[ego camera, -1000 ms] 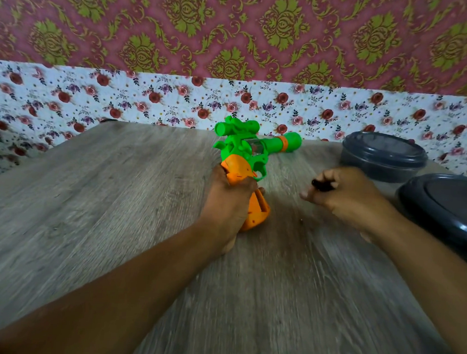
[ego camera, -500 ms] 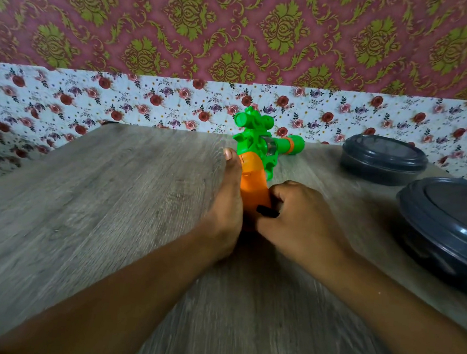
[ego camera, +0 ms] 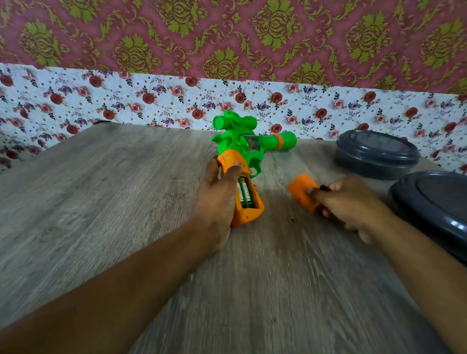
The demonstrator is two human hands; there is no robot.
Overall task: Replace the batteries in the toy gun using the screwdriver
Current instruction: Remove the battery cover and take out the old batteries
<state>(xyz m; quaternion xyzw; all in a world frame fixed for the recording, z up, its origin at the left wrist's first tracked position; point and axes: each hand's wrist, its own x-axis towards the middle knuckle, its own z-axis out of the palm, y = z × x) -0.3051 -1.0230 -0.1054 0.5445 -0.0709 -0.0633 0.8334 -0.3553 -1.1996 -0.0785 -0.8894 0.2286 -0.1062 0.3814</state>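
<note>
A: Orange and green plastic, that's the gun [ego camera: 244, 161] lying on the grey wood desk [ego camera: 114, 210]. My left hand [ego camera: 218, 200] is curled round its grip, thumb across the top. The battery bay is open and I can see batteries [ego camera: 245, 193] sitting inside.

B: And your right?

A: My right hand [ego camera: 346, 202] pinches the orange cover [ego camera: 303, 192], held just right of the gun and apart from it. A black tip sticks out between the fingers; I take it for the screwdriver [ego camera: 323, 187], tucked in the same hand, though most of it is hidden.

B: So where are we in the job?

A: Cover off, old cells not yet out, as I judge it. Next I'd set the cover and driver down somewhere I won't lose them, then pry the cells out with a free fingertip while the left keeps the grip steady.

B: Anything in the way?

A: Two dark lidded tubs on the right: a small tub [ego camera: 377, 153] at the back, a big tub [ego camera: 445, 208] close to my right wrist, which leaves little room there. There's a tiny dark speck [ego camera: 293, 219] on the desk between the hands. It could be the screw, but it's too small to tell. I see no fresh batteries.
</note>
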